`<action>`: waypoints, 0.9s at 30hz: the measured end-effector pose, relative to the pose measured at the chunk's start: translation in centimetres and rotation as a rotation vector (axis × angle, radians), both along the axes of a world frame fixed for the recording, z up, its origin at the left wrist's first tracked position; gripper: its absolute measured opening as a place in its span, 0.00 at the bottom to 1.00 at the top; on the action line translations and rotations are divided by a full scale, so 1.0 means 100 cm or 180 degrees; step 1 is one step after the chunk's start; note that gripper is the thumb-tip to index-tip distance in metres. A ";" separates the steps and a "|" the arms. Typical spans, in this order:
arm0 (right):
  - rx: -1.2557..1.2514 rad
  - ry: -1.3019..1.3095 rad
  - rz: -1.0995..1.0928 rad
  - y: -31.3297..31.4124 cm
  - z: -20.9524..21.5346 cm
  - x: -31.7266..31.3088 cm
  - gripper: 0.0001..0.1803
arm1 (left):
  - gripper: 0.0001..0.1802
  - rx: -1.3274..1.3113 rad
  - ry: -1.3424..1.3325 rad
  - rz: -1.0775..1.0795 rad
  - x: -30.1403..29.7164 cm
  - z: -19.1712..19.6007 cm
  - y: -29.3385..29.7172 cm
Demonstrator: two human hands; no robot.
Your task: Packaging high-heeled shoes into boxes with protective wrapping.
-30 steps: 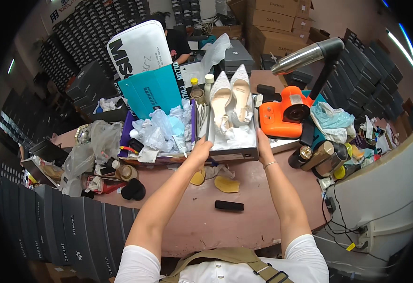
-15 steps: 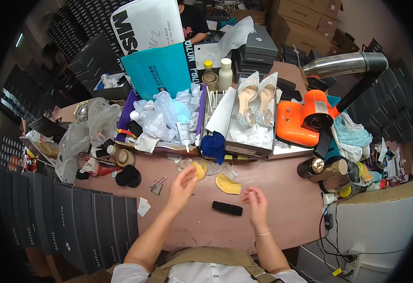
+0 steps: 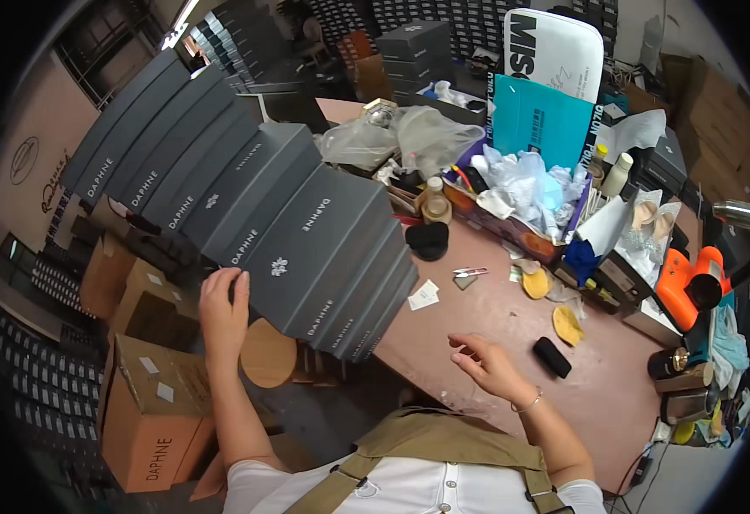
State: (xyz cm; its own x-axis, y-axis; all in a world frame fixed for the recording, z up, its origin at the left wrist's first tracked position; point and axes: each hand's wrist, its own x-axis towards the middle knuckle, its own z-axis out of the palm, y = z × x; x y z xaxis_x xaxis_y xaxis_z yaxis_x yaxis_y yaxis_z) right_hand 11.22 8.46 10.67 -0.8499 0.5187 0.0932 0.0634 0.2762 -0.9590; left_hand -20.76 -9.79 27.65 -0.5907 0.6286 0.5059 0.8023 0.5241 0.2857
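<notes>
My left hand (image 3: 224, 313) is at the near edge of a dark grey shoe box (image 3: 293, 248) in the stacks at the left. Its thumb and fingers are apart, with the fingertips against or just before the box; contact is hard to tell. My right hand (image 3: 488, 367) hovers over the pink tabletop (image 3: 478, 330), loosely curled, its fingers apart and nothing in them. Right of it lies a black oblong piece (image 3: 552, 357). Beyond that are two yellow pads (image 3: 568, 326). Small scissors (image 3: 470, 272) with pink handles and white cards (image 3: 424, 295) lie near the boxes.
Further shoe boxes (image 3: 156, 146) lean in a row at the far left. Brown cartons (image 3: 159, 403) and a round stool (image 3: 268, 353) stand below. Behind the table are a purple box of crumpled plastic (image 3: 529, 184), glittery pumps (image 3: 649, 223) and an orange machine (image 3: 687, 283).
The view has swung left toward the shoe boxes. My left hand has gone from above the table to the box stack. My right hand stays over the table, empty.
</notes>
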 end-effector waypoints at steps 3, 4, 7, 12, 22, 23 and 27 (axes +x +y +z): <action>0.0108 0.0004 0.0380 -0.028 0.028 -0.069 0.35 | 0.20 -0.0751 0.0254 0.0261 -0.059 -0.033 -0.037; 0.0073 0.0208 0.0438 -0.033 0.040 -0.093 0.39 | 0.20 -0.0684 0.0019 0.0344 -0.066 -0.036 -0.031; -0.0330 0.0601 0.0083 -0.028 0.034 -0.155 0.54 | 0.19 -0.0405 -0.1149 0.0165 -0.067 -0.035 0.003; -0.2253 0.0936 -0.0604 -0.010 0.030 -0.133 0.53 | 0.19 -0.0329 -0.2240 -0.1077 0.023 -0.065 0.000; -0.0977 -0.1310 -0.1328 -0.031 -0.146 0.085 0.44 | 0.28 -0.1326 -0.4119 -0.1394 0.152 -0.321 0.029; -0.0039 -0.1569 -0.1751 -0.017 -0.148 0.099 0.43 | 0.27 -0.1470 -0.3807 -0.1464 0.157 -0.332 0.036; 0.1420 -0.2608 -0.2380 0.047 -0.134 0.154 0.32 | 0.25 -0.1568 -0.4275 -0.1262 0.172 -0.336 0.068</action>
State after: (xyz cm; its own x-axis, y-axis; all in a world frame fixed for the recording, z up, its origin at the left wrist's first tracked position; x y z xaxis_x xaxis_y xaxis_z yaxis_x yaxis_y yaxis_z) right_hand 26.62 13.11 -2.72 -0.2418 0.9696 -0.0381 0.8980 0.2087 -0.3873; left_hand -3.53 -2.94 -5.91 -0.1857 0.7984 -0.5727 0.1988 0.6013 0.7739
